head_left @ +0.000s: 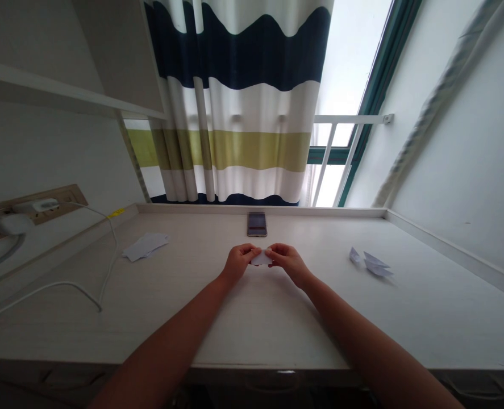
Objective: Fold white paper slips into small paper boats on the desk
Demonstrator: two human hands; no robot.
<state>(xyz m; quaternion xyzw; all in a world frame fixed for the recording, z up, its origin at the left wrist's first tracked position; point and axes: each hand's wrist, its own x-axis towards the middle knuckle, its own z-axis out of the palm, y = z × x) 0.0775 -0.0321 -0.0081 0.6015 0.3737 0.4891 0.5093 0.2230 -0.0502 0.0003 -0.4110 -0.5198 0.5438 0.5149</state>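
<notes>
A small piece of folded white paper (261, 258) is held between my two hands, just above the middle of the desk. My left hand (240, 260) pinches its left end, thumb on top. On its right end, my right hand (288, 261) pinches in the same way. The undersides of the fingers are partly hidden by the paper. Just beyond the hands lies a smartphone (257, 224), flat on the desk. Off to the right, folded paper shapes (377, 264) with pointed ends rest on the surface, beside a smaller folded paper piece (354, 255).
A stack of white paper sheets (146, 246) lies at the left of the white desk (269, 329). A white cable (114, 238) runs from a charger (42, 205) in the wall socket across the desk's left side. Raised edging (320, 212) borders the back, below a striped curtain (252, 113).
</notes>
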